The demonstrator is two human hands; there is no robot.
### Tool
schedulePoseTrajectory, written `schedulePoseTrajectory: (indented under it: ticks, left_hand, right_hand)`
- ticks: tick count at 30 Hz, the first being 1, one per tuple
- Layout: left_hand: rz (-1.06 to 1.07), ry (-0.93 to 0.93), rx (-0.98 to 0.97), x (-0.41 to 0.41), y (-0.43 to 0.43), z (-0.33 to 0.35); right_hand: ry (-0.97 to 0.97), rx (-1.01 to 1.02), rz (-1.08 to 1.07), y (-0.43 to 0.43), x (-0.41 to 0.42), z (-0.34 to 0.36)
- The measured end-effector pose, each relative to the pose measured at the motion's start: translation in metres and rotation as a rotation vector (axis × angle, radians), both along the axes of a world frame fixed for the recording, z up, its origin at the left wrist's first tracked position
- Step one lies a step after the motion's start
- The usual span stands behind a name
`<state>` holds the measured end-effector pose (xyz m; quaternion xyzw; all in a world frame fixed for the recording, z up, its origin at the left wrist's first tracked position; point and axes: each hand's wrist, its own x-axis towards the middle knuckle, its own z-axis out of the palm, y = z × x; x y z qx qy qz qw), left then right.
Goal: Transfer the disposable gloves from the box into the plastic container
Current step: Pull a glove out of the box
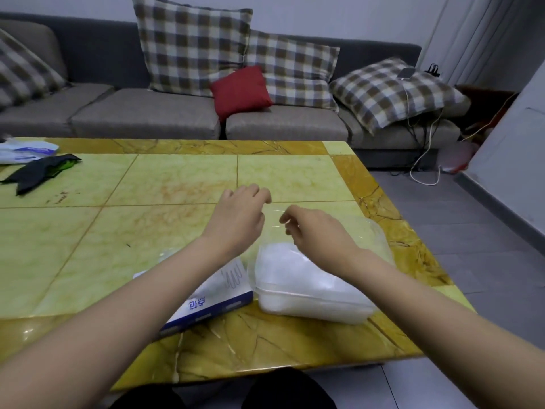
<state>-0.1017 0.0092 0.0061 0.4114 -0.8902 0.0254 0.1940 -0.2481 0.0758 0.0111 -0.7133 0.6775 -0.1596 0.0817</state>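
Observation:
A clear plastic container sits near the table's front right corner, filled with a heap of white disposable gloves. Its transparent lid stands raised behind the heap and is faint to see. My left hand and my right hand hover above the container's far side, with fingertips curled at the lid's upper edge as if pinching it. The white-and-blue glove box lies flat just left of the container, partly under my left forearm.
The yellow marble-pattern table has a dark cloth and a white-blue packet at its far left. A grey sofa with checked cushions stands behind. Cables trail on the floor at the right.

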Motion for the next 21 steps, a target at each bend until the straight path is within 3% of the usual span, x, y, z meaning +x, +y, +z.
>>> schedulePoseTrajectory:
  ticks: [4, 7, 9, 14, 21]
  left_hand:
    - [0.260, -0.038, 0.121, 0.053, 0.005, -0.019]
    - [0.468, -0.278, 0.287, 0.082, 0.013, -0.041]
    - [0.490, -0.331, 0.401, 0.096, 0.016, -0.055]
    - [0.342, -0.004, 0.635, 0.116, 0.018, -0.071]
    - [0.395, 0.294, 0.569, 0.130, 0.015, -0.076]
  right_hand:
    - [-0.042, -0.143, 0.204, 0.002, 0.054, -0.010]
    - [-0.024, -0.045, 0.283, -0.001, 0.092, -0.027]
    - [0.013, 0.082, 0.299, -0.004, 0.114, -0.043]
    - [0.080, 0.294, 0.291, -0.014, 0.133, -0.074]
    - [0.090, 0.290, 0.233, -0.018, 0.132, -0.079]
